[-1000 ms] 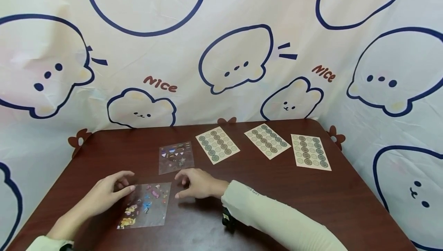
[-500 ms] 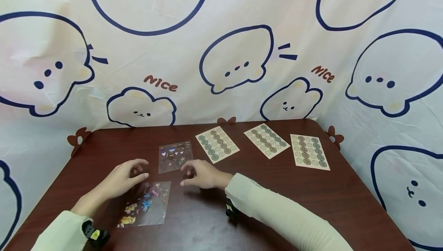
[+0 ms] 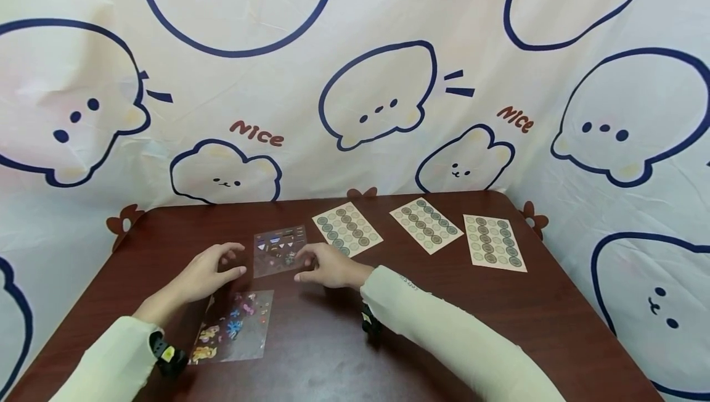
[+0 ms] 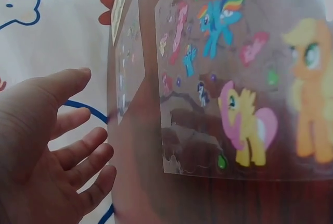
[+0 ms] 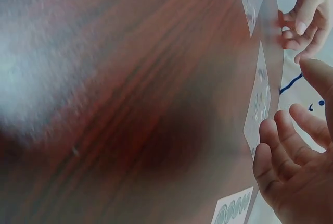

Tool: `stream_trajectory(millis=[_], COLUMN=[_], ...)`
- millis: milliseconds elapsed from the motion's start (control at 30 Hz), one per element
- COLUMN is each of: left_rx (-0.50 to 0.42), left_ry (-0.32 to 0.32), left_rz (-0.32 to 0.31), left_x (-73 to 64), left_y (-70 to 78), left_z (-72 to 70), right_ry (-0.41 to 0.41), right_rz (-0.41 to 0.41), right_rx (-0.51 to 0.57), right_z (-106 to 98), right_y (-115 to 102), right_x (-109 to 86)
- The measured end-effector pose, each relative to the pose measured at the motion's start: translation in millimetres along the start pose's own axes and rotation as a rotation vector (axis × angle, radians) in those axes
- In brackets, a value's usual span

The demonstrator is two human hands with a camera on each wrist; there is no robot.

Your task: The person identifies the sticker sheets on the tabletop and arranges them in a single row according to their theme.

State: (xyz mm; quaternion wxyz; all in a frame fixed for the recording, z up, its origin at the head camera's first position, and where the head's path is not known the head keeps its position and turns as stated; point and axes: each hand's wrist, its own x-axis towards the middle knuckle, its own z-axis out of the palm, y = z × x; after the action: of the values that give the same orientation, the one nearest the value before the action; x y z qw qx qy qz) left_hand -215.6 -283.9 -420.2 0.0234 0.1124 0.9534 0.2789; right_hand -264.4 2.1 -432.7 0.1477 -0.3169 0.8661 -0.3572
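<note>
Two clear sticker sheets lie on the brown table. The nearer sheet [image 3: 244, 328] carries colourful cartoon ponies, seen large in the left wrist view as a pony sticker sheet [image 4: 208, 120]. The farther sheet [image 3: 272, 264] bears small dark and silver stickers. My left hand [image 3: 205, 275] hovers left of the farther sheet and above the pony sheet's far edge, fingers loosely bent and holding nothing. Over the right edge of the farther sheet is my right hand [image 3: 327, 266], its fingers relaxed and apart; whether a fingertip touches the sheet I cannot tell.
Behind and right of the right hand lie three cream sheets of round stickers: a left one [image 3: 348, 229], a middle one [image 3: 427, 225] and a right one [image 3: 495, 243]. A cartoon-printed cloth [image 3: 299, 106] hangs behind the wood-grain table [image 3: 471, 315].
Both hands have moved forward, away from the pony sheet and up beside the farther clear sheet. My left hand has also shifted right. The sheets stay where they were.
</note>
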Motion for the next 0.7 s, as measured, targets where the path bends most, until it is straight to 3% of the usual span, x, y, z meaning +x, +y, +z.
stream_trajectory(millis=[333,700], left_rx=[-0.007,0.016], left_ry=[-0.036,-0.032], left_rz=[-0.047,-0.025], left_x=[11.1,26.4], left_y=[-9.6,-13.2], left_z=[7.9,7.3], right_ry=[0.016,0.026], right_rz=[0.064,0.095], right_rx=[-0.034,-0.069], right_z=[-6.1,-12.3], right_y=[2.2,4.6], right_x=[6.2,15.8])
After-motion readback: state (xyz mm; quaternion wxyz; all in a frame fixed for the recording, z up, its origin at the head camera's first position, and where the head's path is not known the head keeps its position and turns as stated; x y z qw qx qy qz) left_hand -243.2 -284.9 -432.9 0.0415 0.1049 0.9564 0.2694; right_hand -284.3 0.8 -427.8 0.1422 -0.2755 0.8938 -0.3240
